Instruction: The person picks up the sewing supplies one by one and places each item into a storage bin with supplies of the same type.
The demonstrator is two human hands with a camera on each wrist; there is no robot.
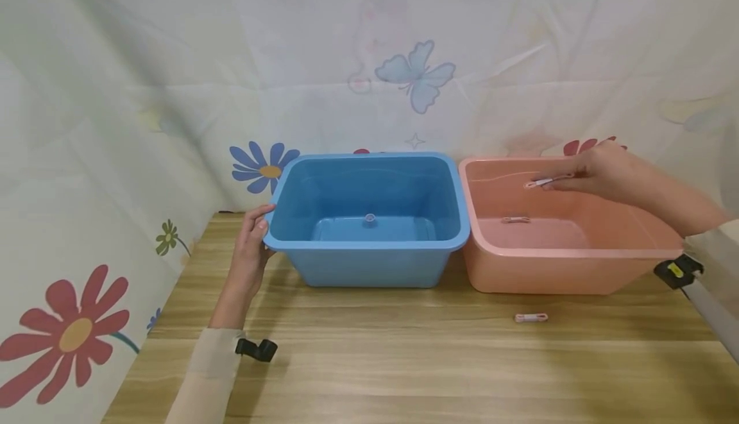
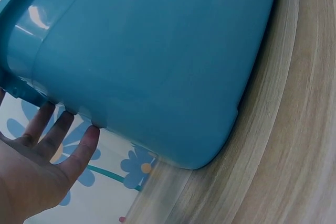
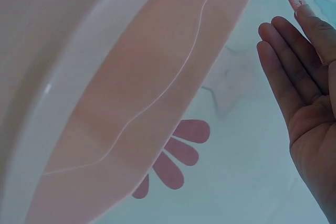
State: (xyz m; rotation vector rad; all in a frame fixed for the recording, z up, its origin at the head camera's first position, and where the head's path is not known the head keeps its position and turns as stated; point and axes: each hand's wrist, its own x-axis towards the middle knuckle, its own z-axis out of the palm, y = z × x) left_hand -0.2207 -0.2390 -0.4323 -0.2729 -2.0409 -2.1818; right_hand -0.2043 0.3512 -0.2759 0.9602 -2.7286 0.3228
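1. Two tubs stand side by side on a wood-grain table (image 1: pixel 369 360); the blue tub (image 1: pixel 372 267) serves as landmark, and the pink tub (image 1: pixel 548 274) is just to its right.
2. The person's left hand (image 1: pixel 251 238) rests at the blue tub's left rim; its fingers are extended, several tips touching the outer wall under that rim.
3. The person's right hand (image 1: pixel 606 169) is to the right of the blue tub, over the pink tub; it pinches a folded tape (image 1: pixel 541 182), whose pale end with red markings juts past the fingertips, while the other fingers stay straight.
4. Inside the blue tub, on its floor, lies a small pale roundish item (image 1: pixel 370 218); it is too small to identify.
5. To the blue tub's right, a second folded strip (image 1: pixel 516 219) lies inside the pink tub; a third strip (image 1: pixel 531 317) lies on the table, nearer the person than the blue tub.
6. Behind the blue tub hangs a pale curtain (image 1: pixel 323 39) with flowers and a butterfly.
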